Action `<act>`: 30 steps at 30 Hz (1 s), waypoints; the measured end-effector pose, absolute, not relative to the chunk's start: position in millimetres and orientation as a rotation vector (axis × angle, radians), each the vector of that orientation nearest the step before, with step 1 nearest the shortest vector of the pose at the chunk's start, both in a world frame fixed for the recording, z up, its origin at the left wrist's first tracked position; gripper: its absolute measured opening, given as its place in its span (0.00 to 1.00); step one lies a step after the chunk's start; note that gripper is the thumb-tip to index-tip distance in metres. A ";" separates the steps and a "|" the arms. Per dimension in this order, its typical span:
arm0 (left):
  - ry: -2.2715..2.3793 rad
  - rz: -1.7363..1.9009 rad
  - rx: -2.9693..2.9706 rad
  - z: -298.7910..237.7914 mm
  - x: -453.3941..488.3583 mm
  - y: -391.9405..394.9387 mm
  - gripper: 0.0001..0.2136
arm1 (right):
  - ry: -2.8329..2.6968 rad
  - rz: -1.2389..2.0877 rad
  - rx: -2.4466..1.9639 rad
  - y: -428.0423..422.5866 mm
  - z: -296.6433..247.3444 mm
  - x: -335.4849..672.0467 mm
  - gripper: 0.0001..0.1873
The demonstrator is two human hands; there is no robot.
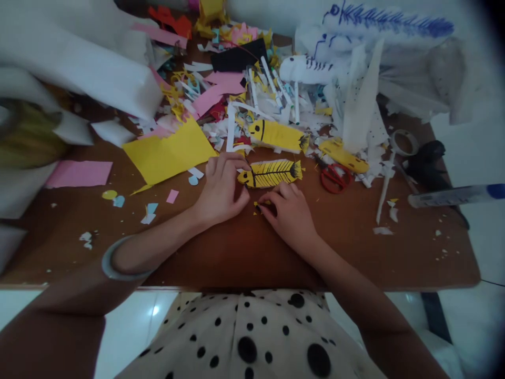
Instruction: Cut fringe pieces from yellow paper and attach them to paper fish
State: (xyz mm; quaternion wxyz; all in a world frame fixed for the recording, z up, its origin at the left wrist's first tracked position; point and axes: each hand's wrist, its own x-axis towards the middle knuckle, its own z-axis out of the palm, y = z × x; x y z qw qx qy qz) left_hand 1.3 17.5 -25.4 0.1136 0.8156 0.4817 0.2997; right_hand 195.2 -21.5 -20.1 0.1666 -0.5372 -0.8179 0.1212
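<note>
A yellow paper fish [274,174] with black line bones, an eye and a fringed tail lies flat on the brown table. My left hand [223,189] rests at its head end; the index fingertip touches the head, and the thumb stays apart below. Just under the fish, my right hand [290,213] has thumb and index finger together at a small black-and-yellow paper piece [258,207]. Tiny yellow scraps lie beside it. Behind is another yellow paper fish [278,136], with a black eye and tail but no drawn bones.
Red-handled scissors [335,178] and a yellow cut-out [344,155] lie right of the fish. A yellow sheet [171,152] is at left. Paper scraps and white markers [270,79] pile up behind. Tape [404,142] and a blue-capped pen [457,196] are at right.
</note>
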 end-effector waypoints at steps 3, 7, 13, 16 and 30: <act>1.404 0.888 2.400 -25.3 1.4 17.1 0.19 | -2.343 0.319 -1.519 -21.5 -21.1 196.0 0.04; 1.409 0.857 2.402 -23.8 1.5 17.0 0.18 | -2.341 0.315 -1.505 -20.7 -21.8 198.3 0.05; 1.406 0.839 2.412 -24.0 1.9 17.8 0.16 | -2.335 0.280 -1.486 -18.7 -22.9 198.6 0.04; 1.364 0.876 2.417 -24.6 1.4 18.3 0.16 | -2.255 0.369 -1.449 -17.1 -21.5 199.9 0.05; 1.032 0.935 2.593 -23.0 2.0 11.2 0.04 | -1.670 0.861 -1.308 -18.9 -11.2 200.8 0.03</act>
